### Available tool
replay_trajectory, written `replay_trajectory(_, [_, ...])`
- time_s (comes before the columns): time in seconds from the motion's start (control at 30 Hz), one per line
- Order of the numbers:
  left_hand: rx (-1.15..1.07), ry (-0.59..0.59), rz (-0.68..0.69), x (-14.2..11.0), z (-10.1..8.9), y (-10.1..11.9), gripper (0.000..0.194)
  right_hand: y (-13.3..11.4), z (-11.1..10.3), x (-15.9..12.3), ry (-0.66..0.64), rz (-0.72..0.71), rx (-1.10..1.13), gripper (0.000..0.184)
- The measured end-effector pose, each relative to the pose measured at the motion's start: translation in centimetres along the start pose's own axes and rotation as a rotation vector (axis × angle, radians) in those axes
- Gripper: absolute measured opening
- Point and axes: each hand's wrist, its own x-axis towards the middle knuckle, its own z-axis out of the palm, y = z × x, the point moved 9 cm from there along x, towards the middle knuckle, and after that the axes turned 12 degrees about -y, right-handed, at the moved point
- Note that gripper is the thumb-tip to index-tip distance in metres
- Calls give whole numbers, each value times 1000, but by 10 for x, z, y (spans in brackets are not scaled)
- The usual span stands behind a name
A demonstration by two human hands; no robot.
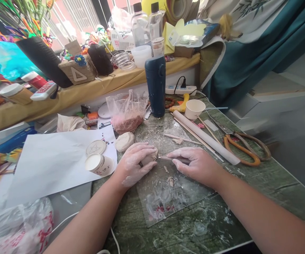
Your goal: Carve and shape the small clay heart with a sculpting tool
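My left hand (136, 164), dusted white, is curled over a pale lump of clay (154, 154) and mostly hides it. In my right hand (191, 163) is a thin stick-like tool (165, 158), pinched between thumb and fingers, its tip touching or very close to the clay. Beneath both hands lies a clear plastic sheet (152, 208) with smears and crumbs of clay (170, 181). A larger round lump of pale clay (124, 141) rests just beyond my left hand. Past my right hand lies a pointed white stick (181, 138).
A blue bottle (155, 88) stands at the back beside a bag of reddish clay (127, 118). To the right lie a white roller (205, 135), large scissors (244, 150) and a paper cup (195, 108). On the left, another cup (99, 164) stands on white paper (49, 158).
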Motion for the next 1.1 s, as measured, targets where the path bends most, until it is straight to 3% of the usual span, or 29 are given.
replay_trajectory(0.2, [27,59,72,0,-11,13,11,19,1,0,-51,83,172,27])
replay_trajectory(0.57, [-71,47,191,1,-13,35,14,23,-4,-1,-162,98,319,21])
replay_trajectory(0.63, [-74,79,182,-1,-17,34,15,28,-12,-2,-131,108,307,20])
replay_trajectory(0.73, [-32,102,170,-2,-19,34,17,40,-33,-5,28,131,311,22])
replay_trajectory(0.87, [48,6,205,1,-3,45,16,48,-43,-3,178,128,315,25])
replay_trajectory(1.0, [163,-159,137,7,24,47,14,48,-33,3,158,130,308,26])
replay_trajectory(1.1, [177,-212,94,9,31,44,22,49,-28,4,145,126,329,26])
